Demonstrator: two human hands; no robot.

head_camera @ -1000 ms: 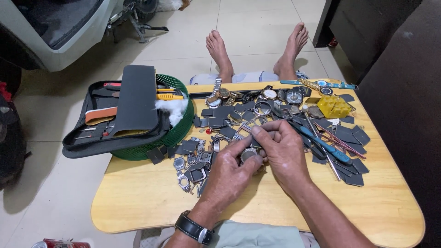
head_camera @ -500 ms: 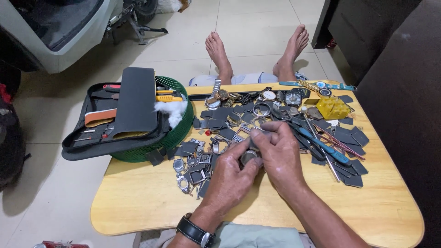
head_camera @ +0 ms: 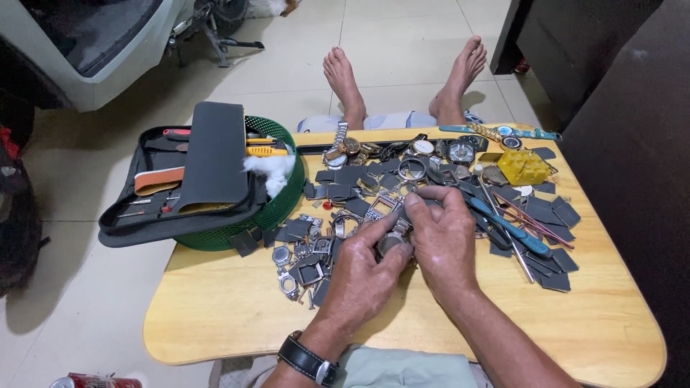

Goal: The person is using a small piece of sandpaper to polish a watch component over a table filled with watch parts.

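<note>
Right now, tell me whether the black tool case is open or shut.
Open. The black tool case lies spread flat over the green basket, with tools showing in its pockets.

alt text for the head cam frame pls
Both hands, left hand and right hand, grip a small watch case over a wooden table strewn with watch parts; a green basket with an open tool pouch sits left.

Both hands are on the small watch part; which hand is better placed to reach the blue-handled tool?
Right. The right hand is nearer the blue-handled tool lying just beside it. The left hand cradles the watch part on the far side, so it would probably have to cross over.
</note>
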